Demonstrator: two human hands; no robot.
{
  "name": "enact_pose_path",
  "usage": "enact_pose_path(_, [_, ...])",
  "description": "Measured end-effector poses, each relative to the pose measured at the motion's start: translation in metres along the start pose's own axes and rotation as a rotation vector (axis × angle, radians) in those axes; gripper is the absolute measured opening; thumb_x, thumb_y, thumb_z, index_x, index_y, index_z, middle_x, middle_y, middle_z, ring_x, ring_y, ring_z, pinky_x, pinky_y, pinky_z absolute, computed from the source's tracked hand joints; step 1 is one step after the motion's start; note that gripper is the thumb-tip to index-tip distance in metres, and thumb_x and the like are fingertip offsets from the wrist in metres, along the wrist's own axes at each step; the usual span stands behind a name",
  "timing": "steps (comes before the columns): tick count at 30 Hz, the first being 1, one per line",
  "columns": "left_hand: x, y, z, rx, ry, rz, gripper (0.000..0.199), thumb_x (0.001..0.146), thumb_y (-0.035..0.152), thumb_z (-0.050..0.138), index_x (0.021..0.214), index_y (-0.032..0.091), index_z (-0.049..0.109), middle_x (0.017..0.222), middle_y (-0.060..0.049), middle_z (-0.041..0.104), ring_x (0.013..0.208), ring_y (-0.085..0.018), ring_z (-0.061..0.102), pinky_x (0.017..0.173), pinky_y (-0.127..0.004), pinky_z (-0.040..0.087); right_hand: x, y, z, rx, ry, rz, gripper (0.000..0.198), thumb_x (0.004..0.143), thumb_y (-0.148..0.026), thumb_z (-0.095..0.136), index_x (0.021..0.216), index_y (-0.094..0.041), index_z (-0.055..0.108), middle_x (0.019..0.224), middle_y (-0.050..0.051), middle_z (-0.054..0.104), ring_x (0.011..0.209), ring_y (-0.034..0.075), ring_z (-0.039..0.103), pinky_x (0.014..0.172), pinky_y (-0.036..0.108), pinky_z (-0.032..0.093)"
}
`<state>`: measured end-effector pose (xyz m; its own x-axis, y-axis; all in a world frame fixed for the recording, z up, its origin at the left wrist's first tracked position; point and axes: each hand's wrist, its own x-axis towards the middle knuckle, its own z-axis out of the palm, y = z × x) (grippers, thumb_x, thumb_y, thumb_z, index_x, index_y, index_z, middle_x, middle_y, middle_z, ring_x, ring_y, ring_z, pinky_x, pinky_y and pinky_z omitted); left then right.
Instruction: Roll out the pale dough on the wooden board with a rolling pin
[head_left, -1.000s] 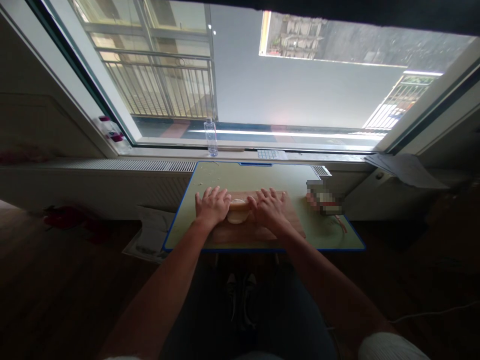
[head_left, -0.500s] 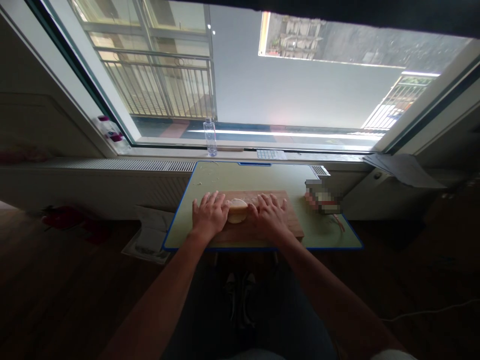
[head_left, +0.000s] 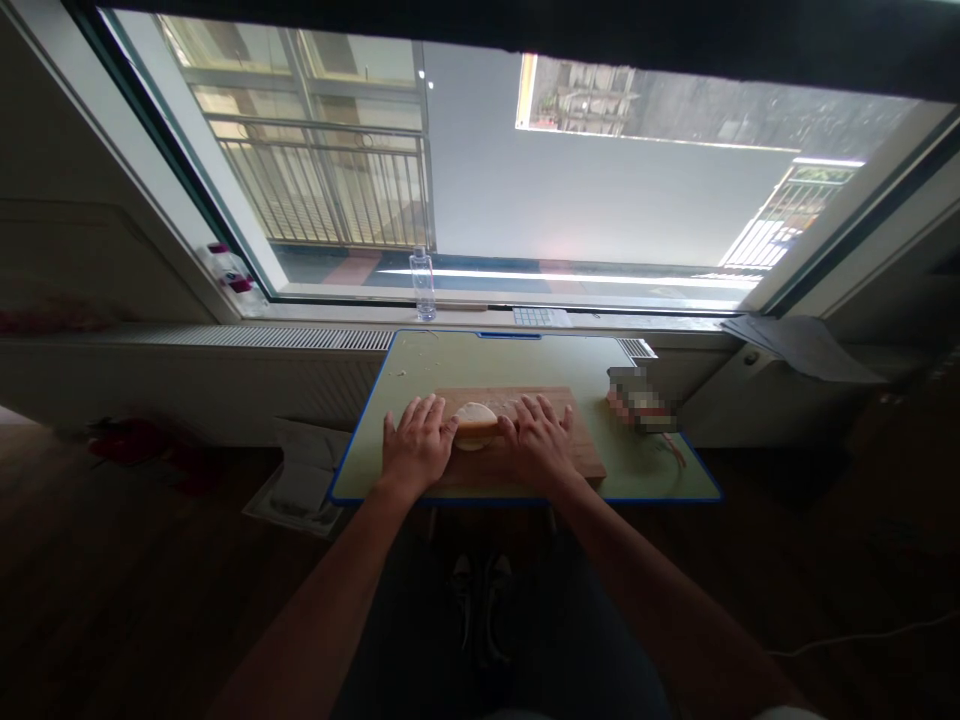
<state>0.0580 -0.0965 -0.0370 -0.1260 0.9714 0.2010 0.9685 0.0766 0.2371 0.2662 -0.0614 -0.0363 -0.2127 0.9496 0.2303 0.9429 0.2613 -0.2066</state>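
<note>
A wooden rolling pin (head_left: pixel 477 428) lies crosswise over a round, flat piece of pale dough (head_left: pixel 475 411). Dough shows on both the far and near sides of the pin. Under it is a wooden board (head_left: pixel 480 474). My left hand (head_left: pixel 420 440) rests on the pin's left part, palm down, fingers stretched forward and thumb toward the middle. On the right part my right hand (head_left: pixel 541 438) lies the same way, its fingers spread. Both hands cover the pin's ends. Whitish flour marks (head_left: pixel 504 406) show on the board beyond the pin.
The board sits on a green, blue-edged table (head_left: pixel 517 357) below a window. A pixelated object (head_left: pixel 641 400) stands at the table's right side. Dough crumbs (head_left: pixel 403 373) lie at the far left. On the sill are a clear bottle (head_left: pixel 423 287) and a purple-capped bottle (head_left: pixel 231 268).
The rolling pin and both hands have shifted slightly toward me over the dough, so more dough shows beyond the pin. My view has tilted up a little.
</note>
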Motion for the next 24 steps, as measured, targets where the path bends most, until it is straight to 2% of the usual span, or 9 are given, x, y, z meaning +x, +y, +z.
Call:
enact_pose_path(4, [0.035, 0.0, -0.002, 0.027, -0.069, -0.021, 0.06, 0.112, 0.05, 0.029, 0.157, 0.029, 0.063, 0.172, -0.01, 0.051, 0.162, -0.033, 0.041, 0.133, -0.072, 0.022, 0.028, -0.002, -0.001, -0.059, 0.003, -0.027, 0.052, 0.117, -0.047, 0.035, 0.146, -0.022, 0.069, 0.159, 0.012, 0.064, 0.155, 0.036, 0.044, 0.131, 0.069, 0.016])
enact_pose_path(7, [0.06, -0.001, -0.001, 0.042, -0.127, -0.045, 0.059, 0.111, 0.051, 0.03, 0.156, 0.033, 0.064, 0.173, -0.009, 0.051, 0.162, -0.033, 0.041, 0.132, -0.072, 0.022, 0.048, -0.001, -0.002, -0.095, -0.04, -0.033, 0.048, 0.115, -0.046, 0.037, 0.138, -0.026, 0.073, 0.151, 0.011, 0.07, 0.15, 0.036, 0.049, 0.129, 0.068, 0.023])
enact_pose_path(10, [0.081, -0.004, 0.001, 0.055, -0.171, -0.041, 0.057, 0.11, 0.049, 0.031, 0.155, 0.036, 0.063, 0.173, -0.008, 0.05, 0.161, -0.031, 0.041, 0.132, -0.07, 0.024, 0.069, 0.001, -0.003, -0.099, -0.092, -0.031, 0.046, 0.114, -0.046, 0.039, 0.14, -0.029, 0.073, 0.149, 0.01, 0.07, 0.147, 0.034, 0.051, 0.126, 0.066, 0.03])
enact_pose_path(13, [0.092, -0.006, 0.002, 0.067, -0.2, -0.037, 0.057, 0.108, 0.049, 0.034, 0.157, 0.035, 0.061, 0.175, -0.009, 0.048, 0.161, -0.032, 0.041, 0.131, -0.071, 0.025, 0.085, 0.003, -0.002, -0.076, -0.143, -0.019, 0.046, 0.112, -0.046, 0.042, 0.142, -0.03, 0.073, 0.153, 0.009, 0.068, 0.145, 0.034, 0.051, 0.126, 0.064, 0.032])
enact_pose_path(16, [0.089, -0.005, 0.002, 0.068, -0.184, -0.022, 0.058, 0.108, 0.048, 0.033, 0.156, 0.032, 0.063, 0.174, -0.011, 0.049, 0.16, -0.034, 0.042, 0.13, -0.072, 0.025, 0.085, 0.003, -0.002, -0.062, -0.156, -0.014, 0.046, 0.112, -0.045, 0.042, 0.14, -0.028, 0.073, 0.152, 0.01, 0.068, 0.145, 0.034, 0.051, 0.125, 0.062, 0.032])
enact_pose_path(21, [0.059, 0.002, 0.0, 0.068, -0.089, -0.021, 0.057, 0.11, 0.047, 0.032, 0.151, 0.034, 0.068, 0.169, -0.01, 0.055, 0.157, -0.034, 0.046, 0.131, -0.07, 0.026, 0.057, 0.002, -0.004, -0.103, -0.097, -0.06, 0.046, 0.114, -0.042, 0.036, 0.127, -0.027, 0.078, 0.143, 0.011, 0.073, 0.14, 0.034, 0.052, 0.124, 0.061, 0.03])
enact_pose_path(24, [0.035, 0.007, -0.003, 0.058, -0.039, -0.009, 0.057, 0.111, 0.048, 0.031, 0.152, 0.033, 0.068, 0.169, -0.009, 0.056, 0.158, -0.035, 0.046, 0.131, -0.07, 0.026, 0.038, 0.005, -0.001, -0.068, -0.05, -0.053, 0.047, 0.115, -0.045, 0.037, 0.137, -0.027, 0.074, 0.154, 0.01, 0.068, 0.149, 0.035, 0.046, 0.127, 0.062, 0.024])
